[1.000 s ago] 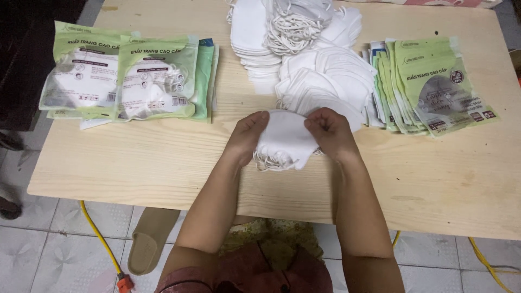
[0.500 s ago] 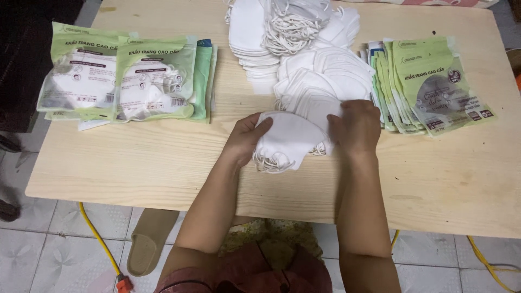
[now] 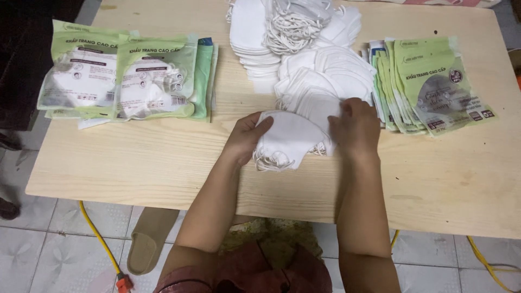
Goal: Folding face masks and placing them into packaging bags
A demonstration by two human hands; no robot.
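A pale wooden table (image 3: 163, 163) stands on tiled floor. Near its middle, the left hand (image 3: 244, 138) and right hand (image 3: 355, 127) grasp a small stack of white face masks (image 3: 290, 138) at either end, fingers curled round it.

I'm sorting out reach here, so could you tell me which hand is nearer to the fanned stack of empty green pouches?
Right. The right hand lies just beside the pouches; the left hand sits farther away, across the held masks.

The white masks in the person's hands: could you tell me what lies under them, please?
Under the stack of white masks, held by the left hand and right hand, bare wooden table shows around them. The spot directly beneath is covered, so cannot be seen.
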